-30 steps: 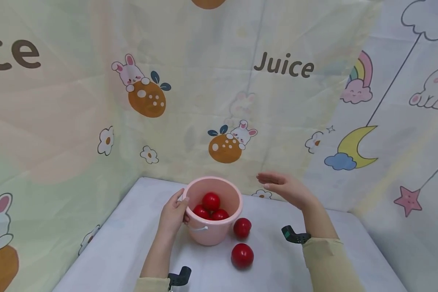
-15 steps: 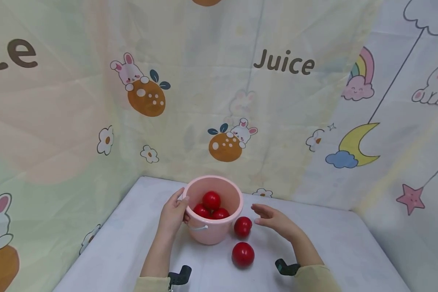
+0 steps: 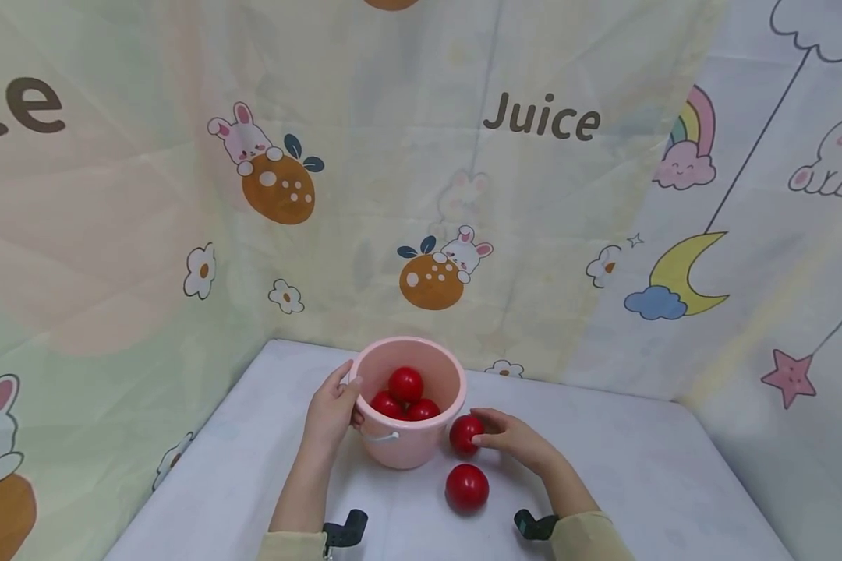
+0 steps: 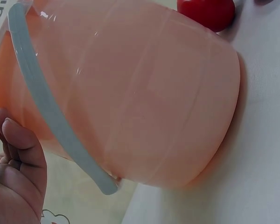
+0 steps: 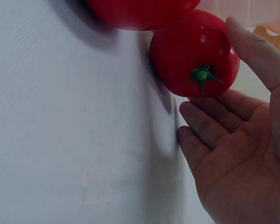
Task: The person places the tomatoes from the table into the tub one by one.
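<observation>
A pink bucket [image 3: 408,444] with a pale handle stands near the back of the white table [image 3: 638,475], with three red tomatoes [image 3: 405,385] inside. My left hand [image 3: 342,399] grips its left rim and wall; in the left wrist view my fingers [image 4: 17,154] lie beside the bucket wall [image 4: 149,93]. A loose tomato [image 3: 465,433] lies just right of the bucket. My right hand [image 3: 489,433] touches it with nearly straight fingers. In the right wrist view the thumb [image 5: 256,51] and fingers [image 5: 210,123] bracket this tomato [image 5: 186,51]. A second loose tomato [image 3: 467,488] lies nearer me.
Printed cloth walls [image 3: 463,195] with cartoon rabbits and the word Juice close the table in at the back, left and right. White tabletop stretches to the right of my right hand and to the left of the bucket.
My right hand came down from beside the bucket's rim and moved left onto the tomato next to the bucket. The left hand and the bucket stayed put.
</observation>
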